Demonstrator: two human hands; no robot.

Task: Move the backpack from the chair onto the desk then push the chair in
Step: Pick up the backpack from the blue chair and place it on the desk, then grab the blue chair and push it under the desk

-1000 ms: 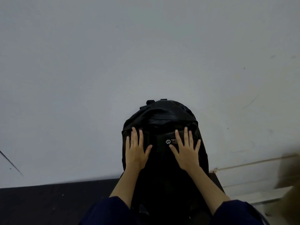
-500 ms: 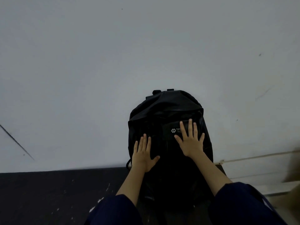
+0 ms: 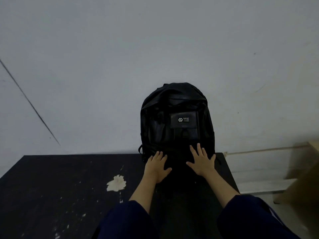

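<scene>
A black backpack (image 3: 176, 118) with a small white logo stands upright on the dark desk (image 3: 60, 187), its back against the pale wall. My left hand (image 3: 156, 167) lies flat with fingers spread at the backpack's lower left. My right hand (image 3: 202, 161) lies flat with fingers apart on its lower front. Neither hand grips anything. The chair is out of view.
The desk top has a pale worn patch (image 3: 116, 182) and scattered flecks left of my arms. Past the desk's right edge are a white ledge (image 3: 259, 183) and a blurred brown cardboard shape (image 3: 303, 178). A dark diagonal line (image 3: 29, 100) crosses the wall at left.
Both hands have slid down from the backpack's upper front to its base. The view has tilted down, so more of the desk top shows.
</scene>
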